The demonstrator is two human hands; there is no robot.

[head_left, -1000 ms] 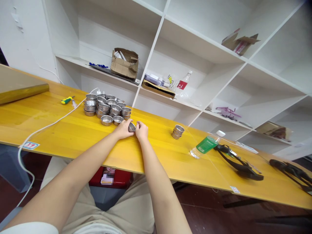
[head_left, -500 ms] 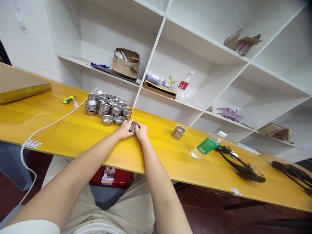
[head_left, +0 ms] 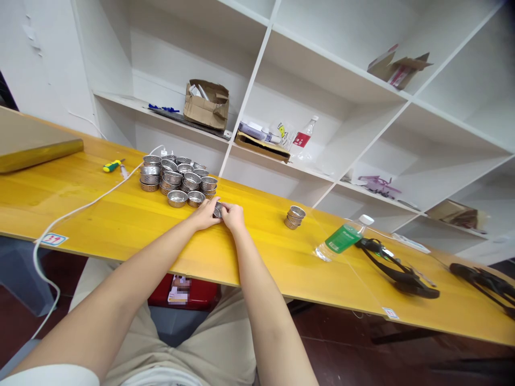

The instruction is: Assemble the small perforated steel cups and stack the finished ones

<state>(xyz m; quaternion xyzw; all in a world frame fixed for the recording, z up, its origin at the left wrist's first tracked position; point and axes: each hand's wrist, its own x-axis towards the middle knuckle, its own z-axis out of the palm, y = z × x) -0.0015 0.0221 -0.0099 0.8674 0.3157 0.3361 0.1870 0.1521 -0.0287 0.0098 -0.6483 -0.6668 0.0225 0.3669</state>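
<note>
Between my two hands, just above or on the yellow table, is a small round metal strainer cup. My left hand grips its left side, fingers closed on it. The fingers of my right hand pinch its right side. Part of the cup is hidden by the fingers. Left of my hands stand several stacked metal cups with holes in their walls. Two single cups sit in front of those stacks. A short stack of similar cups stands apart to the right.
A green-labelled bottle leans toward the right, with black headgear beyond it. At left are a screwdriver, a white cable and a large flat board. White shelves rise behind the table.
Both hands stay around the strainer cup with almost no movement. The whole view has shifted very slightly; the stacks and the bottle stand as before.
</note>
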